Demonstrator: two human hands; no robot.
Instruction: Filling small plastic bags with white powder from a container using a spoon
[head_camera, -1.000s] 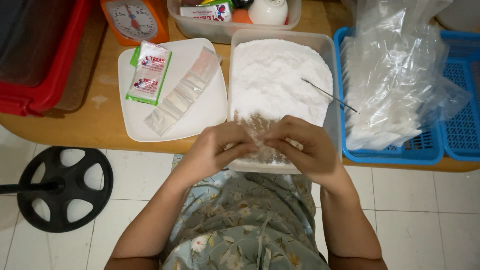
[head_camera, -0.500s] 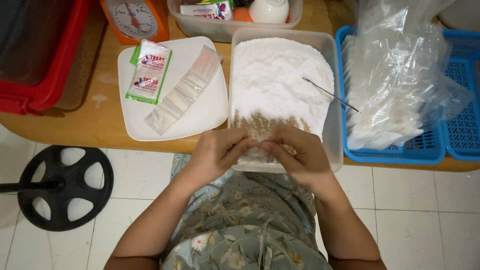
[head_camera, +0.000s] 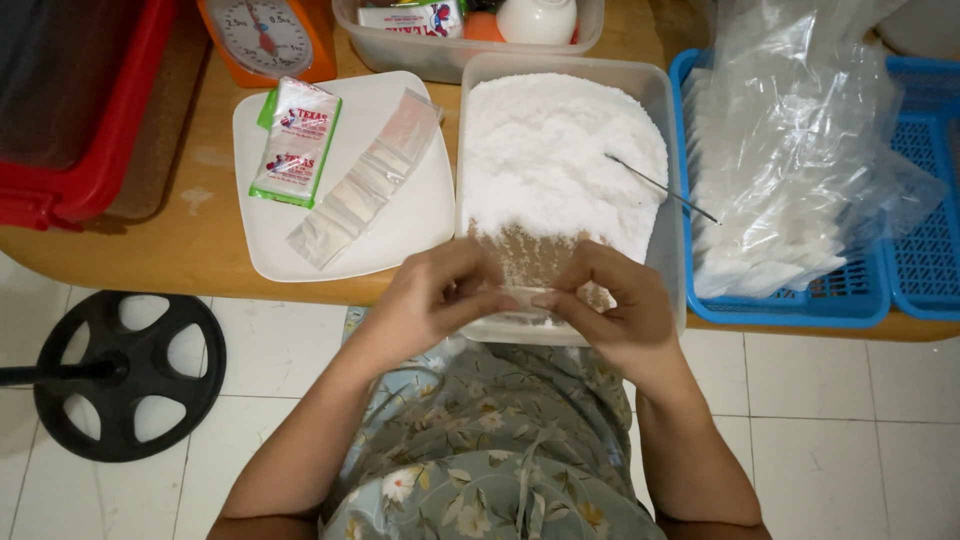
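Note:
My left hand (head_camera: 432, 298) and my right hand (head_camera: 612, 305) meet at the near edge of a clear tub (head_camera: 662, 100) heaped with white powder (head_camera: 560, 160). Between their fingertips they pinch a small clear plastic packet (head_camera: 512, 296), mostly hidden by the fingers. A thin metal spoon handle (head_camera: 660, 187) sticks out of the powder on the right. A white square plate (head_camera: 400, 225) to the left carries a stack of small clear packets (head_camera: 365, 180) and a green-and-white printed sachet (head_camera: 296, 140).
A blue basket (head_camera: 800, 300) on the right holds a pile of clear plastic bags (head_camera: 790, 150). An orange kitchen scale (head_camera: 265, 38), a clear box of items (head_camera: 470, 30) and a red crate (head_camera: 90, 110) stand at the back. A black wheel base (head_camera: 125, 375) rests on the tiled floor.
Both hands have shifted slightly toward me at the tub's near edge, still working the small packet between the fingertips. Nothing else has moved.

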